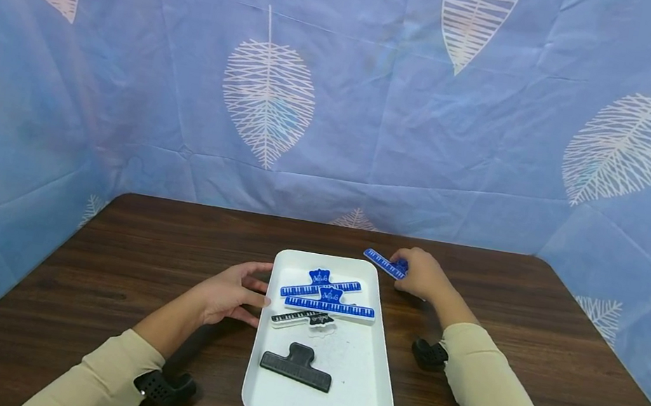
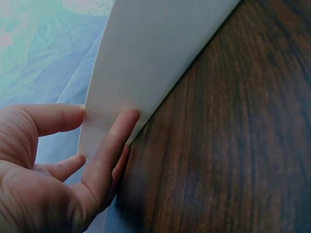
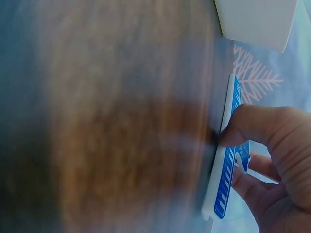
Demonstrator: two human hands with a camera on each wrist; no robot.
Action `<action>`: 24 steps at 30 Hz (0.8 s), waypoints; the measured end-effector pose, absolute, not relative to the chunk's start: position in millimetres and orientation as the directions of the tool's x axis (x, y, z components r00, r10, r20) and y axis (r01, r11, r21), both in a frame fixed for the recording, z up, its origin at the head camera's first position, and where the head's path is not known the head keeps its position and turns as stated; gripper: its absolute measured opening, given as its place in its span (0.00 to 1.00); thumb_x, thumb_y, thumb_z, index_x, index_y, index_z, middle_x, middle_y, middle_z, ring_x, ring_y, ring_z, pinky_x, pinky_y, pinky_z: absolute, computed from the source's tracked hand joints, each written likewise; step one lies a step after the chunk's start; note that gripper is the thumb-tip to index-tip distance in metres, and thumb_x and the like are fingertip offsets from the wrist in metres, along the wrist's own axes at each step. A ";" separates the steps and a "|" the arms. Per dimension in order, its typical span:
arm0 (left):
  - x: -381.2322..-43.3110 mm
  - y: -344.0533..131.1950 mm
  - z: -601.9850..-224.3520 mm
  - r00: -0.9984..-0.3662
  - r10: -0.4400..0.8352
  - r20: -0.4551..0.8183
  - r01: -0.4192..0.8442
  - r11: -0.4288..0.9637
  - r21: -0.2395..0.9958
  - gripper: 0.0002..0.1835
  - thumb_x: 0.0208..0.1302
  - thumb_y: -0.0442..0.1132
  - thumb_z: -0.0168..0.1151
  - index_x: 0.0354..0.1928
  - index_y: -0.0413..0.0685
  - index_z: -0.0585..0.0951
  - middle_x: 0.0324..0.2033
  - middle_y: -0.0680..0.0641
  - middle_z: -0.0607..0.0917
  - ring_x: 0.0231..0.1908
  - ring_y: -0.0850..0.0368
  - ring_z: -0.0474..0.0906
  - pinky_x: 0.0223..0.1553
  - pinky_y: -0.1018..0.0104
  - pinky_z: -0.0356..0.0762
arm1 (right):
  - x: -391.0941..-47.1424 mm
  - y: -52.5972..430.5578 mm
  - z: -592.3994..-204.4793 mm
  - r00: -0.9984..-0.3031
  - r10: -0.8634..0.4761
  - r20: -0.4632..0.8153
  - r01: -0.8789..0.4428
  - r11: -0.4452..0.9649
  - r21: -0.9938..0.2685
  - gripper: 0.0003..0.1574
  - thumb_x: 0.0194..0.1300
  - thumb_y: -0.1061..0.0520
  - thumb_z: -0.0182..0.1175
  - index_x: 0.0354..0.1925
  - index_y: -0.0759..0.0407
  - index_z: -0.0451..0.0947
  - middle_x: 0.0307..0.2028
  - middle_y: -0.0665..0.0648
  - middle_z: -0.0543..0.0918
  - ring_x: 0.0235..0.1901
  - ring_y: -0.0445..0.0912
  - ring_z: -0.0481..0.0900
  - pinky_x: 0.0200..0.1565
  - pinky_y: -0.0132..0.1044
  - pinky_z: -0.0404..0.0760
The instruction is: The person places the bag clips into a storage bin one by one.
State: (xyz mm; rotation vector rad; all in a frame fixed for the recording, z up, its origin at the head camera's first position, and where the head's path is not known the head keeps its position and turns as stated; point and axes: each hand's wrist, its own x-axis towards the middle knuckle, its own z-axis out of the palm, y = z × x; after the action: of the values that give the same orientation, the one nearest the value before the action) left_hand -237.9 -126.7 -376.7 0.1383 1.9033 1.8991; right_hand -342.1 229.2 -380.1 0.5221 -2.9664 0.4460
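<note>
My right hand pinches a blue clip with a piano-key pattern, close to the table just off the tray's far right corner. In the right wrist view, the thumb presses on the clip's long edge and the other fingers are behind it. With fingers spread, my left hand touches the left outer wall of the white tray; its fingertips rest against that wall in the left wrist view. Inside the tray, two blue piano clips overlap, beside a black-and-white piano clip and a plain black clip.
The dark wood table extends on both sides of the tray. Behind and beside it hangs a blue cloth with white leaf prints. Each wrist wears a black strap.
</note>
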 end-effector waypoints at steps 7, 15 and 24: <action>-232.5 -125.1 -369.0 -0.892 0.379 -0.246 -0.241 0.060 0.969 0.38 0.53 0.24 0.57 0.65 0.46 0.54 0.50 0.32 0.65 0.39 0.43 0.77 0.32 0.50 0.78 | -337.5 232.3 -376.7 -0.927 -0.340 0.160 -0.372 0.888 -0.269 0.26 0.40 0.59 0.68 0.43 0.58 0.77 0.39 0.60 0.75 0.34 0.50 0.73 0.37 0.45 0.76; -239.5 -126.8 -379.2 -0.897 0.371 -0.240 -0.238 0.054 0.970 0.38 0.52 0.25 0.59 0.64 0.49 0.56 0.50 0.34 0.66 0.39 0.44 0.77 0.32 0.49 0.78 | -334.5 236.8 -374.1 -0.920 -0.353 0.174 -0.388 0.884 -0.261 0.26 0.40 0.59 0.68 0.43 0.58 0.76 0.40 0.60 0.75 0.35 0.50 0.71 0.38 0.45 0.74; -241.0 -126.7 -381.0 -0.894 0.371 -0.250 -0.250 0.048 0.967 0.39 0.51 0.26 0.60 0.64 0.49 0.56 0.50 0.34 0.67 0.38 0.44 0.78 0.33 0.49 0.78 | -328.5 236.7 -369.0 -0.904 -0.368 0.216 -0.415 0.876 -0.244 0.26 0.39 0.59 0.68 0.43 0.58 0.77 0.38 0.58 0.75 0.33 0.48 0.72 0.36 0.43 0.75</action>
State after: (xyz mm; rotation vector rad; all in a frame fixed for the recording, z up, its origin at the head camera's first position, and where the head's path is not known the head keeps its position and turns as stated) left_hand -241.0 -126.7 -381.0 0.1215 1.8972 1.8984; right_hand -328.5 236.7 -369.0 0.6064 -2.8844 0.4292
